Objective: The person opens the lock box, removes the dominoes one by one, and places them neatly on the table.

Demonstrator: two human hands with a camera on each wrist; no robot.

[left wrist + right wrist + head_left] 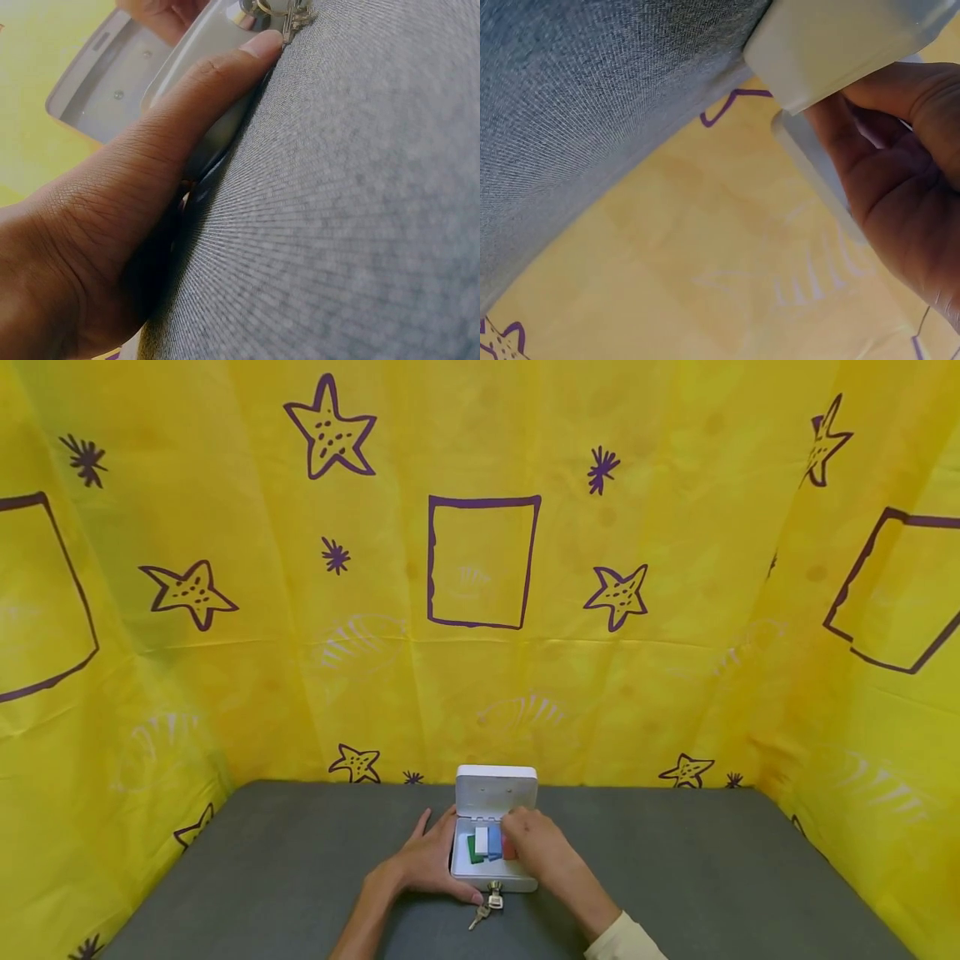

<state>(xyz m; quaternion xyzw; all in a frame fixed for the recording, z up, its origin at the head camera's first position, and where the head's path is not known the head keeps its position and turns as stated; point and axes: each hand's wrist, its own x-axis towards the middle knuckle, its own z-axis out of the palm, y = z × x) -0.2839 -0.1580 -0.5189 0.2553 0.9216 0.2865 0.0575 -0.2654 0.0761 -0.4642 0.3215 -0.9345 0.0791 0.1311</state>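
A yellow curtain (517, 664) encloses a dark grey tabletop (720, 877) at the back and on both sides. The curtain bears purple starfish (330, 433), small spiky bursts (602, 470), four-sided outlines (483, 502) and pale fish skeletons (360, 642).

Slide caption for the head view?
Left hand against an open white box of coloured pieces, right hand over its right edge, keys in front.
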